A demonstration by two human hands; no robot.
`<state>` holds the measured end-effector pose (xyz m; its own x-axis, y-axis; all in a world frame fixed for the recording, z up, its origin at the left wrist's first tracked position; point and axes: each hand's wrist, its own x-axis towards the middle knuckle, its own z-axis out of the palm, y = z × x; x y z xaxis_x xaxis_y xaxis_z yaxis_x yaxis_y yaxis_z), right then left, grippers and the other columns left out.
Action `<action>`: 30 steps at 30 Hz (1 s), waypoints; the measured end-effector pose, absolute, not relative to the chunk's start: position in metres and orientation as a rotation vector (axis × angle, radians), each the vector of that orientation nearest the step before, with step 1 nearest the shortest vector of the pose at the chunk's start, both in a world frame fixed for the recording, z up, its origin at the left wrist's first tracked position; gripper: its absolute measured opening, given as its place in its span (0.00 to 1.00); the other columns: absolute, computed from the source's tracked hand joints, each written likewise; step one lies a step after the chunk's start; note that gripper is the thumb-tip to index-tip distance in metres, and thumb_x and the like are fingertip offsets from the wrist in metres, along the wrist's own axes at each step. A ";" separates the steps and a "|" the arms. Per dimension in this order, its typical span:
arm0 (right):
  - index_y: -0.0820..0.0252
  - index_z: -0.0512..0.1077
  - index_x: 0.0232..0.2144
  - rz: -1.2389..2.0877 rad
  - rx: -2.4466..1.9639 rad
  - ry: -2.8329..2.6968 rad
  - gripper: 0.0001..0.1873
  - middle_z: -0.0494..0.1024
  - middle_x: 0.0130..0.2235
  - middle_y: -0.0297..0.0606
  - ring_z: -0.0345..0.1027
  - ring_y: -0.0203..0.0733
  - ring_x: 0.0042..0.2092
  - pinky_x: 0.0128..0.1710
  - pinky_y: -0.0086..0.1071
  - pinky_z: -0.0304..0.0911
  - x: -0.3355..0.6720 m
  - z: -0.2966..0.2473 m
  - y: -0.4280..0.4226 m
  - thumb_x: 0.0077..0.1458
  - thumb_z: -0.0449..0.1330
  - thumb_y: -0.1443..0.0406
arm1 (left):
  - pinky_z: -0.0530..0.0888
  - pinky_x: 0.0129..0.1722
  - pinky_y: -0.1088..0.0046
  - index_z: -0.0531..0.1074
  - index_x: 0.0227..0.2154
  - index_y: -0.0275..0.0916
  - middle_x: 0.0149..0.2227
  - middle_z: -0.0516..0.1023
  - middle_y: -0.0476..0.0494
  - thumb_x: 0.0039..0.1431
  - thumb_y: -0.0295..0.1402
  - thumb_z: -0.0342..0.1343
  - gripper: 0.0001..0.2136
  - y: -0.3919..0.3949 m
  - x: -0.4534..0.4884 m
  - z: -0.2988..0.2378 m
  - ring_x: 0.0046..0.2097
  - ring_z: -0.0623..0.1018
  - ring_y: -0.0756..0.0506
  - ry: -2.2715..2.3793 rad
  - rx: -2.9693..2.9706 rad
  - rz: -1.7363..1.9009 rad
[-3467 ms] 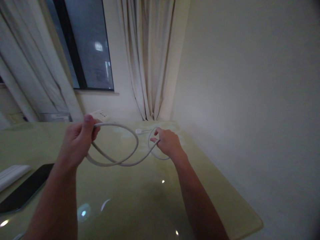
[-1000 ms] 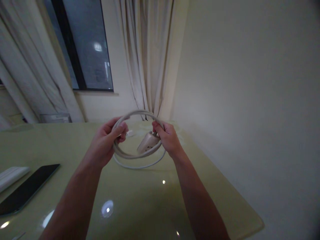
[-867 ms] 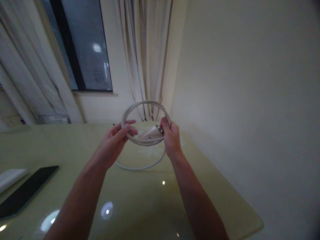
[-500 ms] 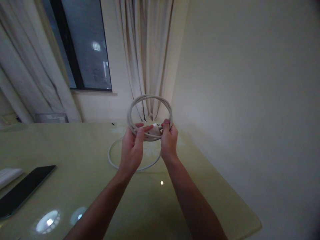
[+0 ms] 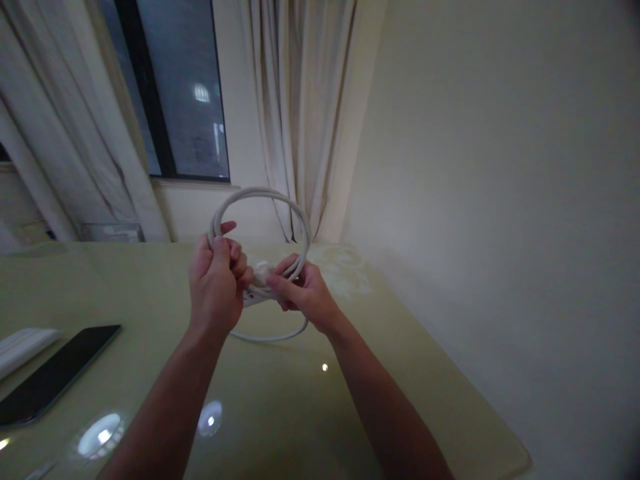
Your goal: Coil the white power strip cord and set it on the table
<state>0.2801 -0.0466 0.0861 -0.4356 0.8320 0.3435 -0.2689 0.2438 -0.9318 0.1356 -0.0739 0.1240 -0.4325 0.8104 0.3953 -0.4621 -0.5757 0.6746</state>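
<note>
A white cable is wound into a ring of a few turns, held up over the table between my two hands. My left hand is closed around the ring's left side. At the lower right of the ring, my right hand grips the cable, with thumb and fingers near a white plug, which is blurred. A white block-like piece shows below the plug, partly hidden by the fingers. One loose loop of cable hangs down beneath the ring, near the tabletop.
The glossy pale-green table reflects ceiling lights. A dark flat phone-like slab and a white object lie at the left. Behind the table are a window and curtains; a bare wall rises at the right.
The coiled cable and both hands have moved left. My left hand has gone from the ring's bottom to its left side and closed on it; my right hand has shifted lower on the ring.
</note>
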 end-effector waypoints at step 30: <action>0.56 0.69 0.31 1.376 -0.491 -1.367 0.22 0.71 0.22 0.24 0.62 0.31 0.22 0.22 0.26 0.52 0.281 0.084 -0.042 0.45 0.78 0.56 | 0.76 0.34 0.70 0.81 0.49 0.40 0.42 0.84 0.39 0.63 0.59 0.58 0.27 -0.065 0.115 0.107 0.37 0.80 0.44 0.942 1.366 1.816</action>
<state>0.2809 -0.0419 0.0842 -0.3316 0.8627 0.3819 -0.3877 0.2444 -0.8888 0.1148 -0.0653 0.1074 -0.2289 0.8429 0.4870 -0.0870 -0.5160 0.8522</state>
